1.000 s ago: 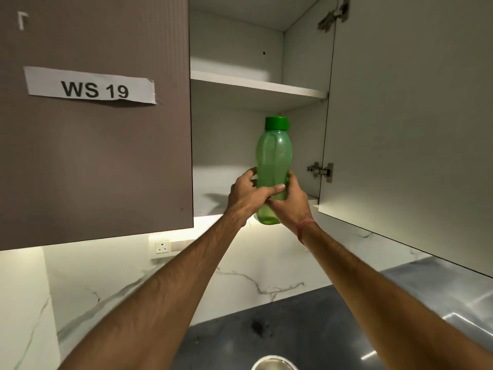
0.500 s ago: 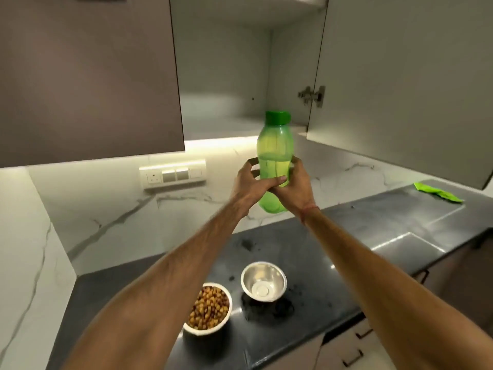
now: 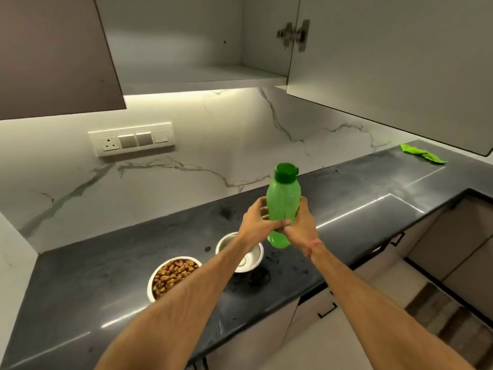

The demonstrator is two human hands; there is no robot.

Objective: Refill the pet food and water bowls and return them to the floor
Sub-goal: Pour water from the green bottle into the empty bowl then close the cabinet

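Dark stone counter (image 3: 360, 209) under wall cabinets, one cabinet door (image 3: 386, 62) swung open, marble backsplash with one switch plate (image 3: 131, 139), one green cloth (image 3: 421, 154) at the far right. Two bowls sit on it side by side: one food bowl (image 3: 170, 276) full of brown kibble, one steel bowl (image 3: 240, 252) with nothing visible in it. One green water bottle (image 3: 283, 206), cap on, upright in the air above the steel bowl, left hand (image 3: 257, 222) and right hand (image 3: 300, 225) both wrapped around its lower body.
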